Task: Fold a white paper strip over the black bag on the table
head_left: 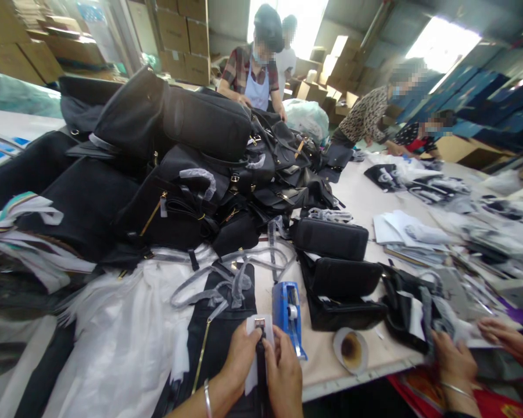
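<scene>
At the table's front edge, both hands hold the buckle end of a black bag strap (260,354) with a piece of white wrapping sheet (251,371) around or behind it. My left hand (239,357), with a bangle at the wrist, pinches the strap just below the buckle (260,323). Curled against the strap from the other side is my right hand (285,368). A black bag (220,331) with a gold zip and plastic-wrapped handles lies beneath and beyond them. Just beyond my right hand stands a blue tape dispenser (287,316).
Black bags (204,119) form a high pile across the left. White wrapping sheets (122,325) lie at near left. Right of the dispenser are black bags (348,290) and a tape roll (351,351). A co-worker's hands (455,357) handle a bag at right; other people work across the table.
</scene>
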Demonstrator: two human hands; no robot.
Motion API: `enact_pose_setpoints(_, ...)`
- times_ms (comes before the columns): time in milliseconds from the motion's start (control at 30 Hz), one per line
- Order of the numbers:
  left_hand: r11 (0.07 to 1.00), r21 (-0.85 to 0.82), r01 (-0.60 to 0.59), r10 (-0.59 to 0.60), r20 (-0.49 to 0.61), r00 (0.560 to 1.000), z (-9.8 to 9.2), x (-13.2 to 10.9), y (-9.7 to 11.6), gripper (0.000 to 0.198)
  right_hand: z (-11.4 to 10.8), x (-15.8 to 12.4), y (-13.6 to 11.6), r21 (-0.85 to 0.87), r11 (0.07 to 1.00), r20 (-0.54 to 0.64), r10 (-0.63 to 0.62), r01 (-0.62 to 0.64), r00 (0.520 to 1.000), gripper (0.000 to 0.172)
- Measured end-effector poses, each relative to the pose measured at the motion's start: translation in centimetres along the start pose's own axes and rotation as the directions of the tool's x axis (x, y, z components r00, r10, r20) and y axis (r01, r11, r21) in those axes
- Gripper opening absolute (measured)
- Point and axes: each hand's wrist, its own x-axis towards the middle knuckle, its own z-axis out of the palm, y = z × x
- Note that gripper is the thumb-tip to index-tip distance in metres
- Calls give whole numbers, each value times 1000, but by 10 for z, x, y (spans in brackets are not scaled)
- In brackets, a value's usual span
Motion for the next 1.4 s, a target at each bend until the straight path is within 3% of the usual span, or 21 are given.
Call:
enact_pose_setpoints(100,1000,-26,15,-15,-9,1000,1,-1,0,30,-3,1,-14,-97,987,-83,-139,131,987,36)
enact_pose_setpoints(167,999,-43,19,-20,-19,1000,1,0,-2,30,-22,8,-20,-132,980,-166,-172,151,971,40)
enact_pose_setpoints(267,997,-67,24,-26,-33,999,2,1,-5,38,-91,30,-12,-152,984,-299,-138,96,944,51)
enact_pose_setpoints(433,995,-82,49,-56,-76,996,4,3,-10,43,-234,89,41,-130,991,-481,-73,12,874,60)
enact_pose_setpoints(500,995,-82,58,-66,-89,994,5,5,-11,41,-268,107,64,-102,995,-485,-64,17,872,62)
enact_pose_setpoints(567,995,-79,66,-75,-104,992,4,5,-10,40,-285,119,83,-73,997,-466,-68,39,882,62)
enact_pose_setpoints(733,993,-75,87,-94,-93,991,3,5,-1,35,-300,127,114,-8,993,-396,-109,115,912,59)
enact_pose_setpoints(900,990,-72,121,-126,-70,989,5,0,5,33,-311,129,125,7,994,-323,-102,110,941,62)
enact_pose_setpoints(1033,982,-81,172,-175,-27,984,5,-3,11,39,-311,122,112,-2,995,-228,-97,99,969,55)
enact_pose_setpoints(1167,994,-16,106,-104,106,989,4,-2,17,34,-306,119,83,-23,994,-101,-105,103,989,36)
enact_pose_setpoints(1300,998,50,43,-50,144,988,3,1,13,23,-278,118,44,-42,993,49,-107,109,993,26)
enact_pose_setpoints(1400,994,85,64,-75,137,988,4,4,7,24,-217,103,16,-39,994,197,-90,100,976,18)
